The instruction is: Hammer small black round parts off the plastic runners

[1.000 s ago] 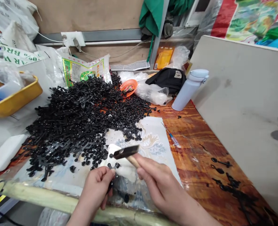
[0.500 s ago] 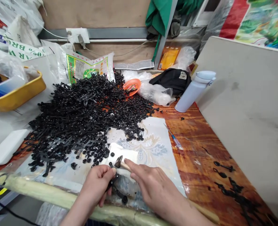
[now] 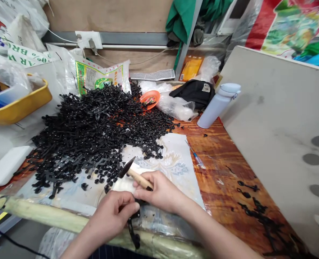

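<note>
My right hand [image 3: 158, 190] is closed around the wooden handle of a small hammer [image 3: 137, 177], whose dark head points up and to the left. Just left of it, my left hand [image 3: 116, 212] pinches a black plastic part [image 3: 133, 233] that dangles below the fingers toward the table's front edge. The two hands are close together, fingertips almost meeting. Under them lies a white block or pad [image 3: 124, 184], partly hidden by the hands. Beyond the hammer, a large heap of black plastic parts [image 3: 94, 126] spreads over the patterned sheet [image 3: 175, 162].
A screwdriver [image 3: 199, 160] lies on the sheet's right edge. Farther back stand a pale blue bottle [image 3: 214, 108], a black pouch [image 3: 194, 93] and an orange dish [image 3: 150, 100]. Several loose black parts [image 3: 259, 212] lie at right. A grey panel [image 3: 278, 118] bounds the right side.
The hammer has been raised and turned, its head now higher and further left. My right hand's fingers have curled around the handle and drawn nearer my left hand.
</note>
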A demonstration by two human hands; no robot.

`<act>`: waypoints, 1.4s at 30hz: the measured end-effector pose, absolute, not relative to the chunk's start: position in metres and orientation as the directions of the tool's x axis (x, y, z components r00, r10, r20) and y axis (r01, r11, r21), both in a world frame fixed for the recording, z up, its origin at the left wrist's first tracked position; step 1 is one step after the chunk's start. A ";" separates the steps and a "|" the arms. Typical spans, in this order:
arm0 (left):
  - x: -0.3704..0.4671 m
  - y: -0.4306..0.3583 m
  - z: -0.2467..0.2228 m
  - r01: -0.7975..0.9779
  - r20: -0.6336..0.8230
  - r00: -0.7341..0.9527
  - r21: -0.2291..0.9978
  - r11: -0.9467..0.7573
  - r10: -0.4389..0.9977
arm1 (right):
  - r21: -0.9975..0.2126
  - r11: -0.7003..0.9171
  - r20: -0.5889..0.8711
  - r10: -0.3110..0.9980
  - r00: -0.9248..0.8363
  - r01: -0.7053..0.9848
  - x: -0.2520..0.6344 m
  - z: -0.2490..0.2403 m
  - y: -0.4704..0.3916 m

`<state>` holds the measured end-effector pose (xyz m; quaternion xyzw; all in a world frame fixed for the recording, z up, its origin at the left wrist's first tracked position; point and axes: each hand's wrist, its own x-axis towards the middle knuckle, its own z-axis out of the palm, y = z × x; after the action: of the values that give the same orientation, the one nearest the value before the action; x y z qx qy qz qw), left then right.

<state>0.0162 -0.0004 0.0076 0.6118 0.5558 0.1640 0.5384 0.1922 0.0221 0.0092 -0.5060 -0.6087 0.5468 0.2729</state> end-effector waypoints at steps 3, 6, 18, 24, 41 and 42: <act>0.000 -0.005 0.018 0.430 -0.367 0.311 0.877 0.215 0.877 | -0.939 -0.297 -0.344 0.844 -0.412 0.175 0.190 0.010 0.024; -0.012 -0.018 0.018 0.054 -0.341 0.305 0.938 0.341 0.889 | -0.900 -0.435 -0.408 0.833 -0.373 0.012 0.194 0.020 0.019; 0.029 -0.042 -0.001 -0.339 -0.557 0.009 0.780 0.526 0.831 | -0.903 -0.103 -0.206 0.956 -0.209 0.417 0.175 0.008 0.028; 0.015 -0.033 -0.005 -0.356 -0.586 -0.067 0.770 0.529 0.808 | -0.775 0.085 -0.083 0.969 -0.233 0.627 0.155 -0.009 0.054; 0.025 0.002 -0.004 -0.223 -0.553 -0.010 0.814 0.537 0.833 | -0.848 -0.147 -0.225 0.970 -0.095 0.510 0.199 -0.009 0.033; 0.027 0.003 -0.005 -0.216 -0.552 -0.007 0.815 0.538 0.834 | -0.853 -0.152 -0.224 0.971 -0.087 0.500 0.201 -0.009 0.031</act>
<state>0.0266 0.0031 -0.0049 0.2639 0.5848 0.4018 0.6534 0.2012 0.0311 -0.0093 -0.6200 -0.5929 0.4380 0.2688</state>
